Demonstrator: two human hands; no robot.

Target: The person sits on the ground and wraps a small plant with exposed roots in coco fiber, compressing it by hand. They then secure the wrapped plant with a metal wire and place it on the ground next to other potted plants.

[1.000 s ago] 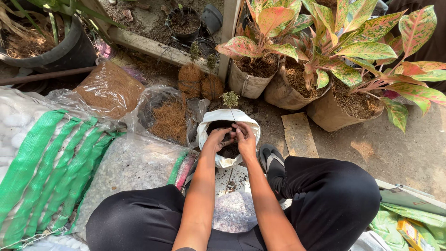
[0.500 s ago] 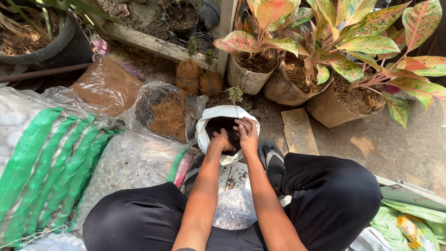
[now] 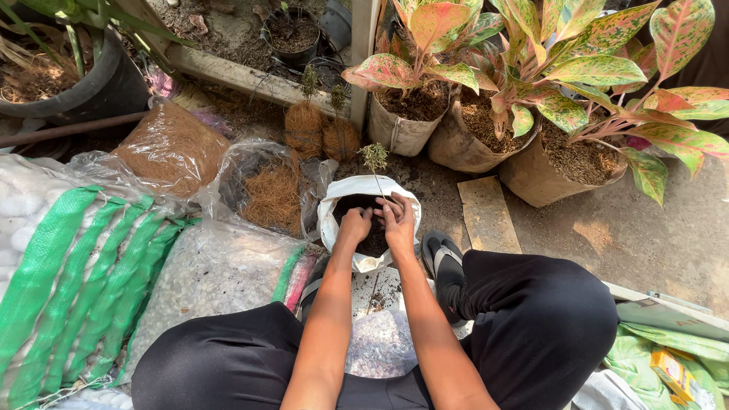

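A white grow bag (image 3: 334, 220) filled with dark soil stands on the ground in front of me. A thin seedling (image 3: 373, 157) with a small green top rises from the soil. My left hand (image 3: 355, 225) and my right hand (image 3: 397, 219) are both inside the bag, fingers bent and pressed on the soil around the stem's base. Whether the fingers pinch the stem itself is hidden.
Clear bags of coconut fibre (image 3: 267, 191) and brown husk (image 3: 171, 149) lie to the left, with a green-striped sack (image 3: 53, 281) and a pebble bag (image 3: 215, 273). Potted pink-green plants (image 3: 531, 68) stand at the right. A wooden board (image 3: 487, 215) lies beside my sandal (image 3: 440, 254).
Both hands have stayed in the white bag, shifting slightly while pressing the soil. The seedling stands a bit more upright in view.
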